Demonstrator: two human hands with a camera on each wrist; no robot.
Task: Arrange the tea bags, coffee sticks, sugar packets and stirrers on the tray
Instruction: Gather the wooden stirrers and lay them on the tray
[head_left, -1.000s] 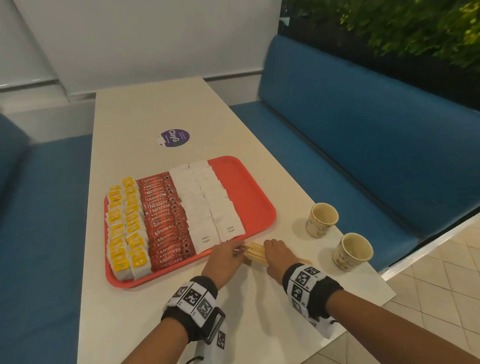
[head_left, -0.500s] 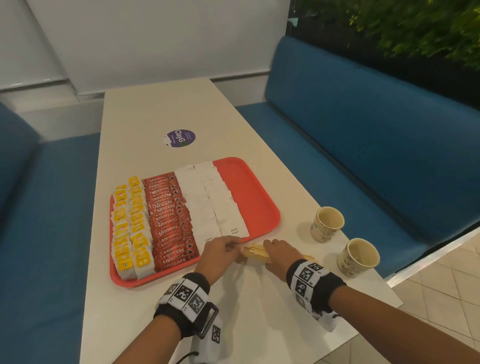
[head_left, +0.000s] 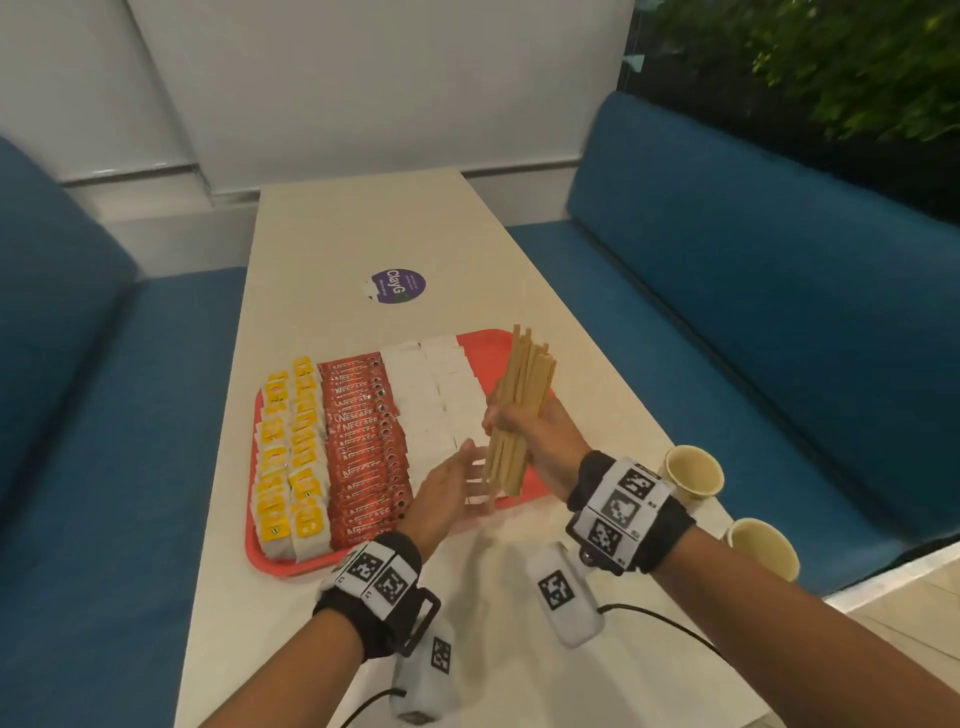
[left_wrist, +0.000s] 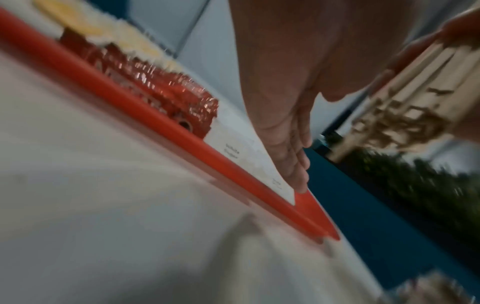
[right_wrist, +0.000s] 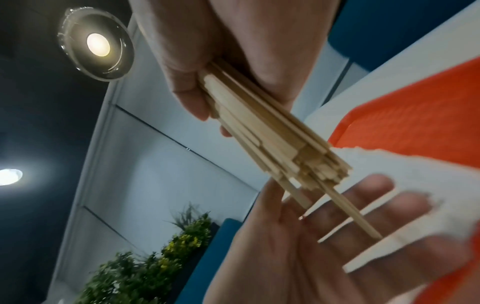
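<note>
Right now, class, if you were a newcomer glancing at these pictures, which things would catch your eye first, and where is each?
First, the bundle of pale wooden stirrers, gripped upright in the right hand above the tray's right side, with the open left hand at its lower ends. Next, the bright red plastic tray on the white table, lined with rows of yellow tea bags, red coffee sticks and white sugar packets.

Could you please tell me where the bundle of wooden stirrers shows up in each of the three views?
Head: stirrers right of centre, upright in the right hand.
Left wrist: upper right, blurred.
Right wrist: centre, lower ends by the left hand.
Shared landmark: the red tray.
</note>
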